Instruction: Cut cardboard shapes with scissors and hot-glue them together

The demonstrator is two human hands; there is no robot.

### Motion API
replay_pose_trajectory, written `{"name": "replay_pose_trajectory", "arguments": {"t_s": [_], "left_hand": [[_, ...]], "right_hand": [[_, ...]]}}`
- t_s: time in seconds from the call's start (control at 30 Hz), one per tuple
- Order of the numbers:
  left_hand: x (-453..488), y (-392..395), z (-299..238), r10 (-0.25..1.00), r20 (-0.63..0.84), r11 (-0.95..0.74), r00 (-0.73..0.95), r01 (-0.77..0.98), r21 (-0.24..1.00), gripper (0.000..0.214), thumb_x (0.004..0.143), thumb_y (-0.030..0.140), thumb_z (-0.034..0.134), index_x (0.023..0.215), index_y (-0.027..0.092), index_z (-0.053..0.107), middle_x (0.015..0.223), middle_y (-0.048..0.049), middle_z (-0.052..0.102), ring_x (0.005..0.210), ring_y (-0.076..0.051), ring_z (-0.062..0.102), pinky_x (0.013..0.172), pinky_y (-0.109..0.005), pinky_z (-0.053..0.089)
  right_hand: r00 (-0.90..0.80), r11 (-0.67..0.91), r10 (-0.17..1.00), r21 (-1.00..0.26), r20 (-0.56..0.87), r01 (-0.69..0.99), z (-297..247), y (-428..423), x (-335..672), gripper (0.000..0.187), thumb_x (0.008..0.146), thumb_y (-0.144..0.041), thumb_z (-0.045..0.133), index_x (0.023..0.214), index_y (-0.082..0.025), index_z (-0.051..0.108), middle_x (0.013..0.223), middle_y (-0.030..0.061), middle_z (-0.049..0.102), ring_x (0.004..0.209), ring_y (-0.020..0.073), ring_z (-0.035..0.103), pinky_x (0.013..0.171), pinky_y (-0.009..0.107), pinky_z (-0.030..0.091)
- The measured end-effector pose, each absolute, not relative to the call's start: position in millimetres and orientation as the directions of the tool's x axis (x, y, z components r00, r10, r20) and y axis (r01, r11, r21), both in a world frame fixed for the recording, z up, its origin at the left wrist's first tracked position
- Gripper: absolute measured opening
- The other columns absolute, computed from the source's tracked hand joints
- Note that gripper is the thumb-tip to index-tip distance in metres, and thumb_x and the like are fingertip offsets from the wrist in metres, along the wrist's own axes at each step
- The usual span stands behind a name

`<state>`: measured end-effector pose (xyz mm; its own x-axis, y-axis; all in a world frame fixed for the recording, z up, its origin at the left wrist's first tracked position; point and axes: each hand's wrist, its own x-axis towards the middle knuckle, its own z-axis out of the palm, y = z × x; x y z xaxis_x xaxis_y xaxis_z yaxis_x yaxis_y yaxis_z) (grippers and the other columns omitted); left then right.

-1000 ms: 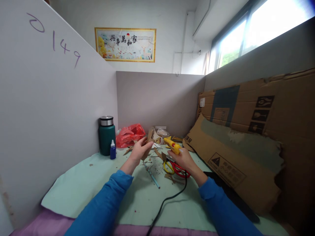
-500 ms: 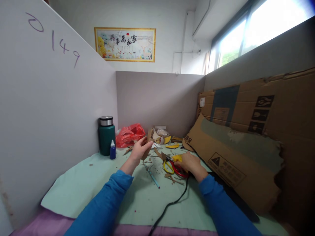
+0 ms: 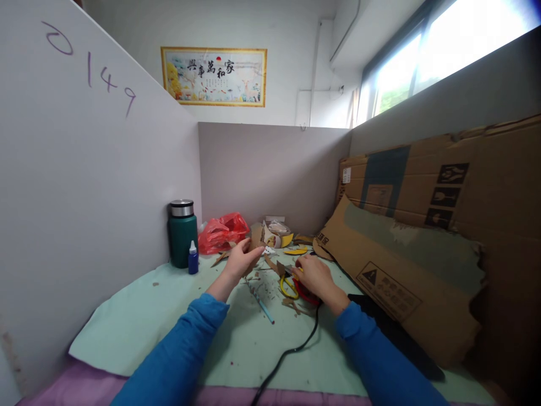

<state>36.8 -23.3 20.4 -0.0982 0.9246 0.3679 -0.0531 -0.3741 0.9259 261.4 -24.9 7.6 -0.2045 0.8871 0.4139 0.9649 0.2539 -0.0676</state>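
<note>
My left hand (image 3: 240, 260) has its thumb and fingers closed around a brown cardboard piece (image 3: 256, 235), largely hidden behind the fingers. My right hand (image 3: 316, 276) grips a yellow hot glue gun (image 3: 300, 271); the hand covers most of it, and a black cord (image 3: 291, 351) trails from below toward the front edge. Under and beside that hand lie yellow scissor handles (image 3: 288, 288) and red scissor handles (image 3: 307, 294). Between the two hands, a light blue pencil-like stick (image 3: 264, 308) rests on the green cloth (image 3: 169, 327) among cardboard scraps.
At the left partition stand a green flask (image 3: 183, 237) and a small blue bottle (image 3: 193, 259). A red plastic bag (image 3: 224, 232) lies behind my left hand. Cardboard sheets (image 3: 406, 270) lean along the right side. Yellow and brown scraps (image 3: 296, 251) are scattered at the back.
My right hand has moved left and slightly up, bringing the cord along and covering more of the yellow glue gun. My left hand has barely moved.
</note>
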Motion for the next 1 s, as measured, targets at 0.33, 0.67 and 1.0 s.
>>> {"name": "replay_pose_trajectory", "arguments": {"t_s": [0.33,0.67,1.0], "left_hand": [[26.6,-15.5,9.1,0.901,0.425,-0.213,-0.084,0.768,0.604,0.066,0.062,0.046,0.072,0.118,0.016,0.055,0.112,-0.0176,0.064,0.105,-0.035,0.059,0.083,-0.038,0.043],[14.6,-2.5,-10.2,0.956,0.278,-0.088,-0.093,0.814,0.574,0.074,0.054,0.047,0.074,0.118,0.016,0.052,0.111,-0.0189,0.064,0.104,-0.036,0.058,0.079,-0.034,0.041],[17.1,-9.8,-6.5,0.976,0.208,-0.048,-0.062,0.874,0.484,0.086,0.058,0.046,0.069,0.131,0.009,0.042,0.117,-0.0280,0.059,0.109,-0.044,0.054,0.083,-0.043,0.039]], "right_hand": [[-0.283,0.330,0.846,-0.028,0.451,0.943,-11.1,-17.2,227.6,0.021,0.086,-0.030,0.052,0.098,-0.018,0.064,0.106,0.0123,0.061,0.102,0.0252,0.051,0.080,0.032,0.036],[-0.255,0.391,0.825,-0.183,0.505,0.902,-14.5,-0.6,228.1,0.014,0.086,-0.029,0.051,0.083,-0.019,0.061,0.092,0.0068,0.065,0.091,0.0203,0.055,0.071,0.027,0.034],[-0.158,0.528,0.800,-0.552,0.579,0.646,-12.2,-4.4,233.3,0.015,0.079,-0.030,0.053,0.090,-0.020,0.053,0.083,0.0016,0.065,0.074,0.0163,0.058,0.064,0.024,0.038]]}}
